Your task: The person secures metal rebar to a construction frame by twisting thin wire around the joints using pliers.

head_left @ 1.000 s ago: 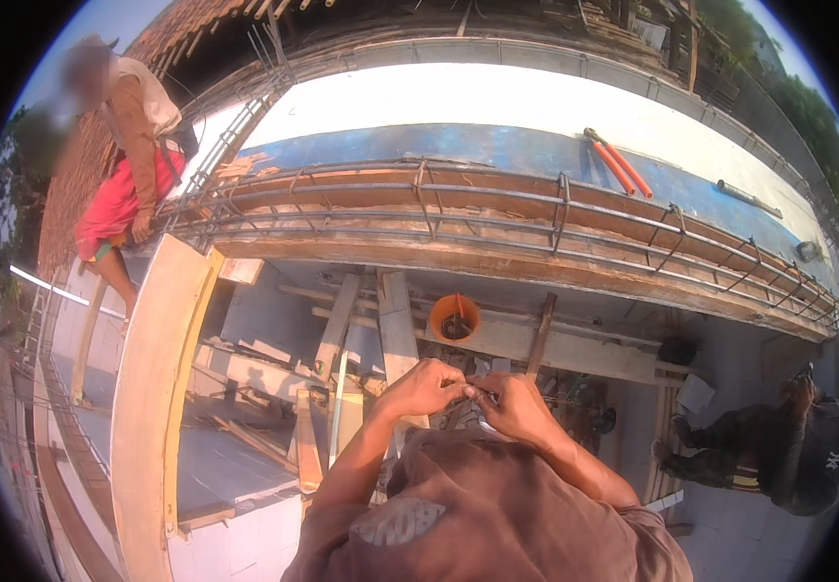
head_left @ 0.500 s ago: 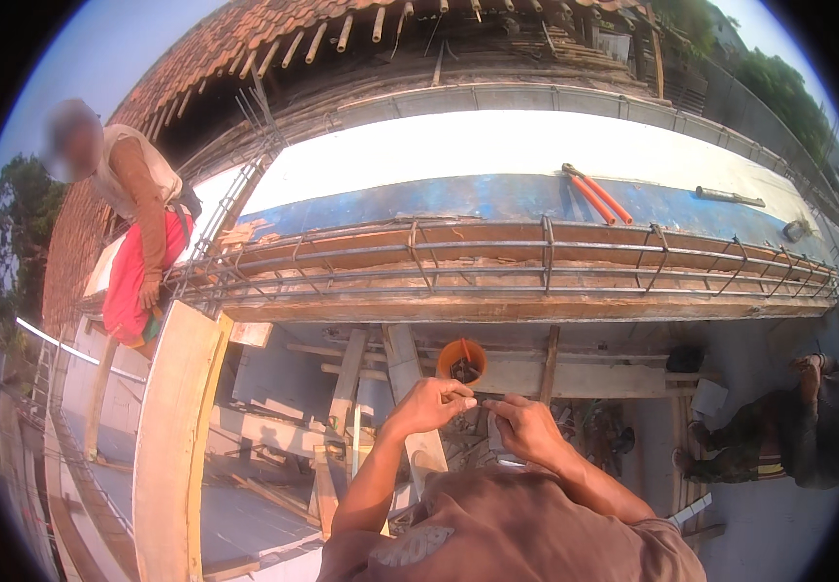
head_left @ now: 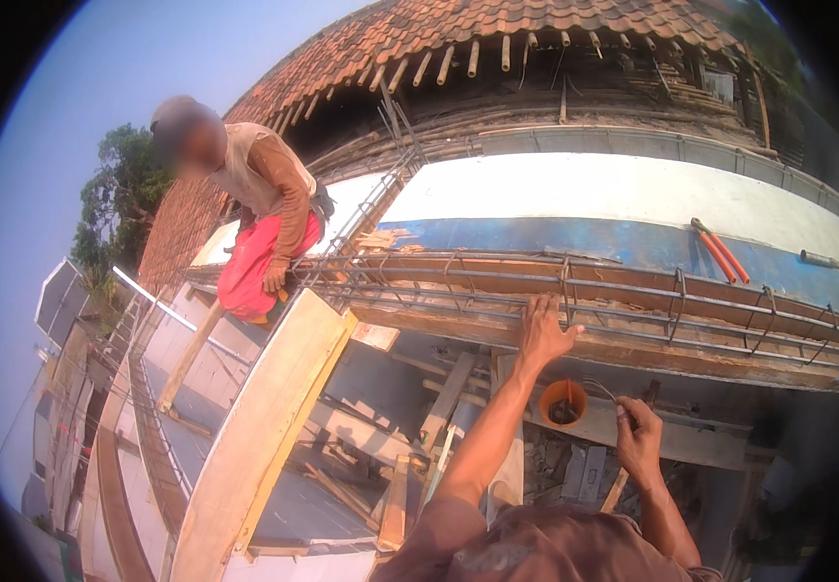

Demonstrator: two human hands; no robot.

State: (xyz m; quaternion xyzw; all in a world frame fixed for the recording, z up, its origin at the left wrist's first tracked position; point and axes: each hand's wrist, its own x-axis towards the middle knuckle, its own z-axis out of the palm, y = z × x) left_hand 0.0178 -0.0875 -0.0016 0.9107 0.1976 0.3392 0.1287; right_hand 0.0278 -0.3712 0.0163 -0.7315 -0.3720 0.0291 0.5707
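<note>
My left hand (head_left: 544,335) reaches up to the edge of the wooden formwork (head_left: 458,323), its fingers extended over a lower bar of the steel rebar cage (head_left: 623,308) and its thumb spread out to the right. Lower and to the right, my right hand (head_left: 639,435) is closed on a thin bent wire (head_left: 598,386), which curves up from its fingers. Between and below the two hands is an orange bucket (head_left: 563,402); small dark contents show inside, too blurred to name.
Orange-handled cutters (head_left: 720,250) and a short metal pipe (head_left: 827,260) lie on the blue-and-white panel (head_left: 555,233) beyond the rebar. A co-worker (head_left: 269,194) sits at the left near the cage. A pale plank (head_left: 255,441) slants at left; loose timber (head_left: 395,504) lies below.
My hands have parted from above the bucket: the left went up to the rebar, the right off to the right with the wire. The view has swung left.
</note>
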